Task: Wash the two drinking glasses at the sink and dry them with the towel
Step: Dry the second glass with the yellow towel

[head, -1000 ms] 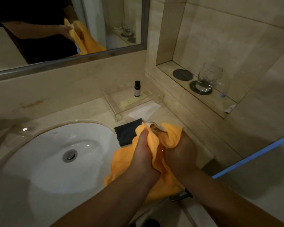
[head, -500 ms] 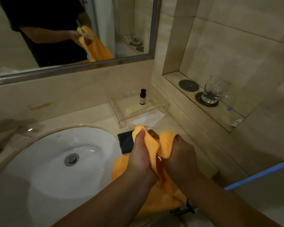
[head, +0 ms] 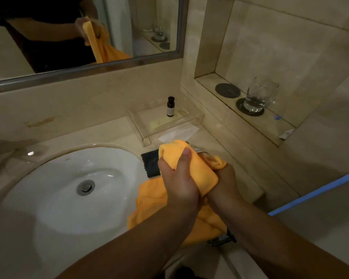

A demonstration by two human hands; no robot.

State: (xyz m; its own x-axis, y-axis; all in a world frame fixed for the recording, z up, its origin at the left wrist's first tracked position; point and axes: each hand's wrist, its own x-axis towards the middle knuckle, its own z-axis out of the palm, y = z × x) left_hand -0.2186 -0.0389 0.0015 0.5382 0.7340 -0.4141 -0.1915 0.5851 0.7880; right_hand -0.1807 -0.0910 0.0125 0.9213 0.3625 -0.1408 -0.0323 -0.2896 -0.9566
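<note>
Head view, left hand (head: pixel 179 184) rolled further over towel (head: pixel 199 174), right hand (head: pixel 224 184) underneath

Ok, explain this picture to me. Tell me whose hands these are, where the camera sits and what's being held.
No machine here: a person works with bare hands, and one camera worn on their head looks down at them. The left hand and right hand both grip an orange towel, wrapped round what looks like a glass, mostly hidden. Left of them is the white sink. Behind, a small bottle stands in a clear tray. On the wall shelf a second glass stands on a coaster, beside an empty coaster. The mirror shows the person's reflection.
</note>
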